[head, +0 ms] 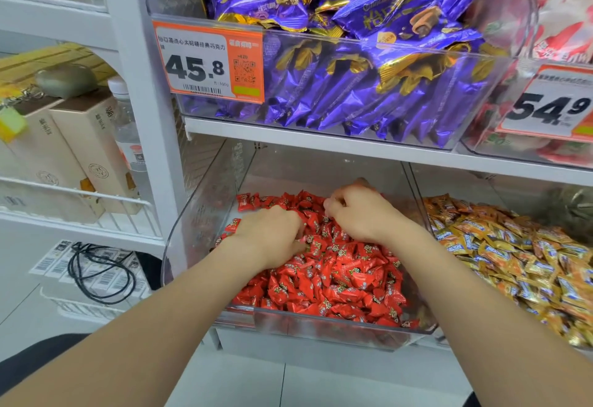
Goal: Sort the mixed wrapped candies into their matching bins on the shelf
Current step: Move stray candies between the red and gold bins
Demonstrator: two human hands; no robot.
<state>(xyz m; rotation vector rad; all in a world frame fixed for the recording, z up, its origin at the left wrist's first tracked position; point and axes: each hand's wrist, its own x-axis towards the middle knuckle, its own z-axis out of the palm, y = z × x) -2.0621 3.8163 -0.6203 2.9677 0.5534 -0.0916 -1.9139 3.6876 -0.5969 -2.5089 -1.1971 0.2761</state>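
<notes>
Left hand (272, 235) and right hand (362, 214) curled into red candies (346, 278), what they held hidden; gold candies (513, 256) lay at the right hand's three o'clock.

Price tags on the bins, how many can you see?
2. The 45.8 tag hangs on the purple-candy bin, upper shelf; the 54.9 tag hangs on the upper-right bin, cut by the frame edge. Others may be hidden.

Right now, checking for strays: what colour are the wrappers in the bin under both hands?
The wrappers are red with small printed marks; head view shows them best.
</notes>
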